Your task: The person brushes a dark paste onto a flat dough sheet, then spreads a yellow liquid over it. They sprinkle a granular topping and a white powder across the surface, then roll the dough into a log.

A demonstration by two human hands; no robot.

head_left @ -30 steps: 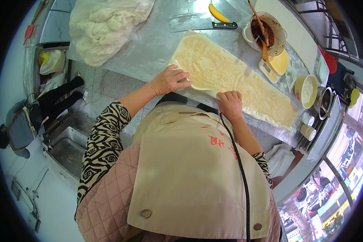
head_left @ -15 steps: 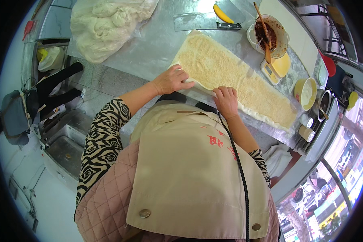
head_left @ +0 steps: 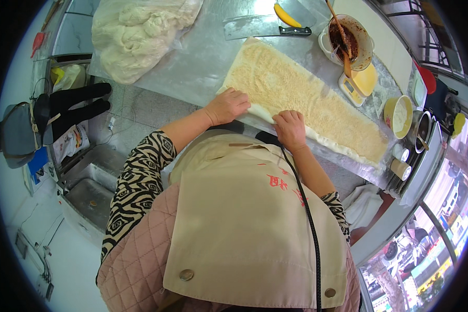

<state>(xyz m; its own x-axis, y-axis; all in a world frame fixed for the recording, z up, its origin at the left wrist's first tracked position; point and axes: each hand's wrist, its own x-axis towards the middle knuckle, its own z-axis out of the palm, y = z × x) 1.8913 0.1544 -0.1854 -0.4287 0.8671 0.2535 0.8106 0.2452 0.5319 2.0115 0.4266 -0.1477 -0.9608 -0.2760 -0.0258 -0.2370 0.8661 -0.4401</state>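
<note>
A long dough sheet [head_left: 307, 96] covered with a pale crumbly layer slants across the metal table, from upper left to lower right. Its near edge is folded over into a narrow white roll. At the left part of that edge, my left hand [head_left: 228, 107] has its fingers curled over the dough. Farther right along the same fold, my right hand [head_left: 290, 129] grips the edge with fingers bent over it. Both thumbs are partly hidden. Between my hands a short stretch of the rolled edge shows.
A large dough mass [head_left: 143, 36] under plastic lies at the upper left. Beyond the sheet are a cleaver [head_left: 265, 28] and a yellow curved object [head_left: 287, 16]. To the right stand a pot of dark red paste [head_left: 366, 57], a yellow scale [head_left: 363, 86] and a bowl of white powder [head_left: 399, 117].
My left hand has shifted slightly right and down, its fingers now curled over the fold. The right hand stays at nearly the same spot on the edge. The whole view has shifted slightly.
</note>
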